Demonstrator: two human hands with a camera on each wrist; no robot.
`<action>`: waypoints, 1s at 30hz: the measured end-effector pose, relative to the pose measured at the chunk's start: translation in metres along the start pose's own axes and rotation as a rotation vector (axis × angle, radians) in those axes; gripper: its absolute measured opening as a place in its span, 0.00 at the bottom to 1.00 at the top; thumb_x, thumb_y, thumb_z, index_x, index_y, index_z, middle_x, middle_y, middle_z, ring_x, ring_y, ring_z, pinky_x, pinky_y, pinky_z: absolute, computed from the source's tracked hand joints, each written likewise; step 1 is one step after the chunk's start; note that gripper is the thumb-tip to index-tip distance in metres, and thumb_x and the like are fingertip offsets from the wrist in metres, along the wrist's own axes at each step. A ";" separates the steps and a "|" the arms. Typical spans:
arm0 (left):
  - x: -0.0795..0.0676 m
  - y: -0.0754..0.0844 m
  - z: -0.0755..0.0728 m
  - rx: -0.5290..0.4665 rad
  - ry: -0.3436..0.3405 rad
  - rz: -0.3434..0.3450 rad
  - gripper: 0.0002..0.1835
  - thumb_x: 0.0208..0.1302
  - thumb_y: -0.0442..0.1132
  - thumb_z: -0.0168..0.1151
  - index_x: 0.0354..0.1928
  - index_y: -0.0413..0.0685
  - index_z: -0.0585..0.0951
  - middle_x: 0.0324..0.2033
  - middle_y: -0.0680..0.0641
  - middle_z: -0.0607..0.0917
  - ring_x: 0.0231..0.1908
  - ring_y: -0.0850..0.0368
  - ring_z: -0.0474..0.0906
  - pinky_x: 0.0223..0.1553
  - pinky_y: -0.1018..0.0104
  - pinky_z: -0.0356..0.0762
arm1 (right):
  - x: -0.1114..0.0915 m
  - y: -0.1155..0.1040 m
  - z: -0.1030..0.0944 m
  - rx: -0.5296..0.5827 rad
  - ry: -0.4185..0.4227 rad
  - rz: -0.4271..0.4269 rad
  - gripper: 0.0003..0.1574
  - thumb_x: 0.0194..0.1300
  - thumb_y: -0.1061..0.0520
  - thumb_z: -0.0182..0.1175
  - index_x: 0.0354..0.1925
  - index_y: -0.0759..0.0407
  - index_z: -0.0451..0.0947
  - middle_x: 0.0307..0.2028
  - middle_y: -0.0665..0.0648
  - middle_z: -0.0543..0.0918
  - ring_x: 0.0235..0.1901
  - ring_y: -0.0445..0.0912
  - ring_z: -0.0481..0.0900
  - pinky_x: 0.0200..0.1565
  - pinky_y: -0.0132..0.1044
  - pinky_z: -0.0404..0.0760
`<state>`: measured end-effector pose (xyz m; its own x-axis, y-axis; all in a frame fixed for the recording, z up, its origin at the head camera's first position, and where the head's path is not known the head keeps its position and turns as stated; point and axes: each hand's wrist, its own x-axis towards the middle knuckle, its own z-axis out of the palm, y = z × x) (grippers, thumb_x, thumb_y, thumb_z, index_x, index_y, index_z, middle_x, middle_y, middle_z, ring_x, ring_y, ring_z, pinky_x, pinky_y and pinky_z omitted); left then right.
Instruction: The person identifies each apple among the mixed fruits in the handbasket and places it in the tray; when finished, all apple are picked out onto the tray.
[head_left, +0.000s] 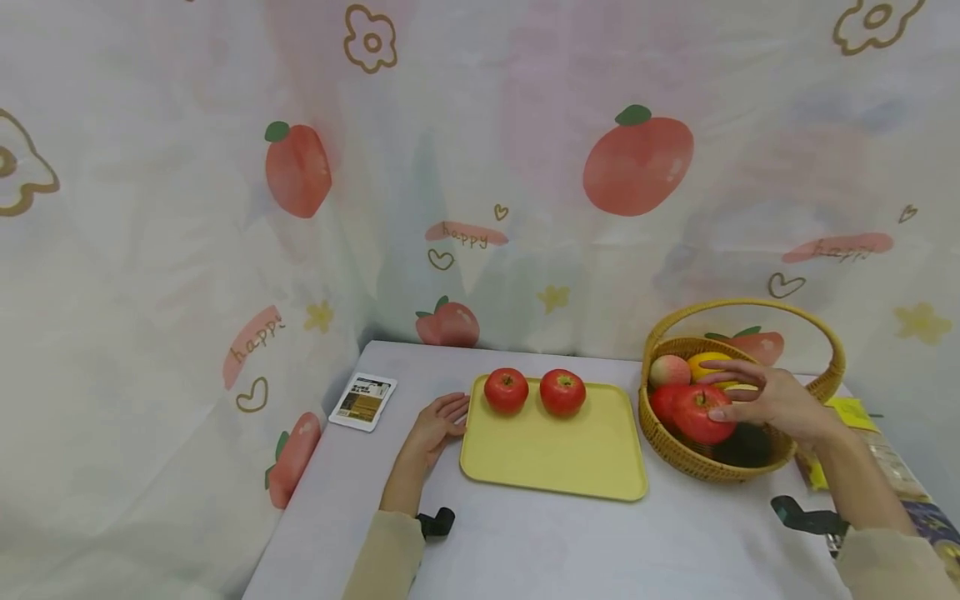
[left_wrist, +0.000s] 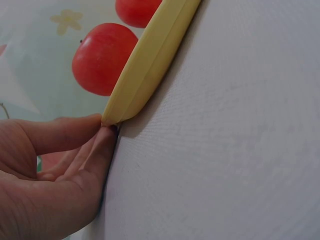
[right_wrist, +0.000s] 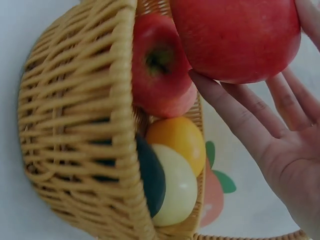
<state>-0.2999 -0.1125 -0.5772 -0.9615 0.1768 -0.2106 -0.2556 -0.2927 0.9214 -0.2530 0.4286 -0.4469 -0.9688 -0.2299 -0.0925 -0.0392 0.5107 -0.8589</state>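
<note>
My right hand (head_left: 783, 404) holds a red apple (head_left: 703, 414) between thumb and fingers, over the wicker basket (head_left: 678, 458). In the right wrist view this apple hangs above the basket's opening, with the fingertips against its side. Below it lie another red apple (right_wrist: 157, 60), an orange-yellow fruit (right_wrist: 180, 142), a pale yellow-green fruit (right_wrist: 177, 187) and a dark, smooth item (right_wrist: 150, 172). At the left, my left hand (head_left: 435, 427) pinches the rim of the yellow tray (head_left: 551, 458), thumb and finger at its edge. Two red apples (head_left: 506, 392) sit along the tray's far side.
A pinkish peach (head_left: 670, 372) is also in the basket, under its tall arched handle (head_left: 742, 303). Packaged goods (head_left: 888, 450) lie beyond the basket at the right table edge. On the far left rests a white flat package (head_left: 363, 402). A printed cloth hangs behind the table.
</note>
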 end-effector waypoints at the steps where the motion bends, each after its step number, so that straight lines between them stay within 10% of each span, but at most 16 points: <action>1: 0.000 0.000 0.000 0.000 -0.006 0.001 0.41 0.56 0.07 0.50 0.75 0.29 0.63 0.73 0.29 0.68 0.75 0.38 0.64 0.72 0.51 0.69 | -0.001 -0.002 0.001 -0.003 0.006 -0.007 0.44 0.65 0.55 0.74 0.75 0.51 0.68 0.56 0.42 0.85 0.50 0.31 0.82 0.47 0.36 0.88; 18: 0.001 0.001 0.001 0.017 0.003 -0.001 0.42 0.55 0.08 0.51 0.75 0.31 0.64 0.73 0.30 0.69 0.74 0.39 0.65 0.72 0.52 0.70 | 0.006 -0.032 0.045 0.217 0.100 -0.191 0.38 0.68 0.68 0.67 0.73 0.58 0.70 0.58 0.41 0.82 0.51 0.34 0.85 0.47 0.31 0.88; 30: 0.001 0.000 0.001 0.016 0.009 -0.007 0.41 0.56 0.08 0.51 0.75 0.31 0.65 0.73 0.30 0.69 0.74 0.39 0.65 0.72 0.52 0.70 | 0.019 -0.051 0.086 0.258 0.093 -0.169 0.35 0.69 0.62 0.68 0.71 0.58 0.72 0.57 0.47 0.86 0.52 0.39 0.87 0.47 0.37 0.89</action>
<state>-0.3012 -0.1115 -0.5774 -0.9605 0.1704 -0.2200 -0.2609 -0.2764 0.9249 -0.2484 0.3263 -0.4480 -0.9725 -0.2111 0.0985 -0.1496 0.2419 -0.9587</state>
